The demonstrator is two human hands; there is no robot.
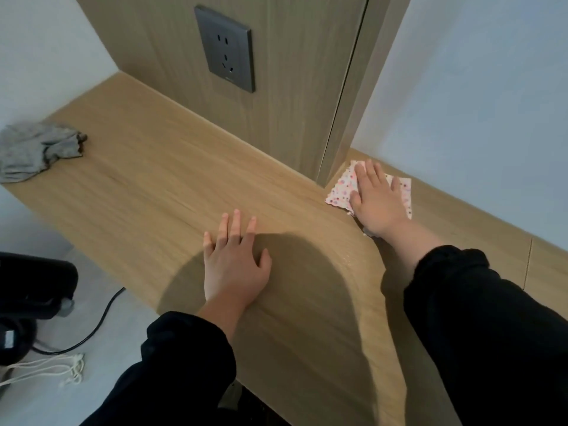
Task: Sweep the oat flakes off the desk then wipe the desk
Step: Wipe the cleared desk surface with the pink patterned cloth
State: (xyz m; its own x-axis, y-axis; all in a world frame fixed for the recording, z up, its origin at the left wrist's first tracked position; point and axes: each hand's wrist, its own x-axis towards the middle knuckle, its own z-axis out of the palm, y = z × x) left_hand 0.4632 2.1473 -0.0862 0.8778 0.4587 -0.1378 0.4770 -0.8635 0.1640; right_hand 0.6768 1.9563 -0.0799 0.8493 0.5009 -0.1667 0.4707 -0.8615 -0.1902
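My right hand point(376, 199) lies flat, fingers straight, pressing a white cloth with pink dots point(340, 189) onto the wooden desk point(153, 176), close to the corner of the wooden pillar. My left hand point(233, 259) rests flat on the desk's middle with fingers spread, holding nothing. No oat flakes show on the surface. Part of the cloth is hidden under my right hand.
A crumpled grey rag point(33, 150) lies at the desk's far left end. The wooden pillar point(276, 72) with a dark wall socket point(226, 49) rises behind the desk. Below left are a black chair part point(33, 284), a black cable point(101, 321) and white strings point(55, 368) on the floor.
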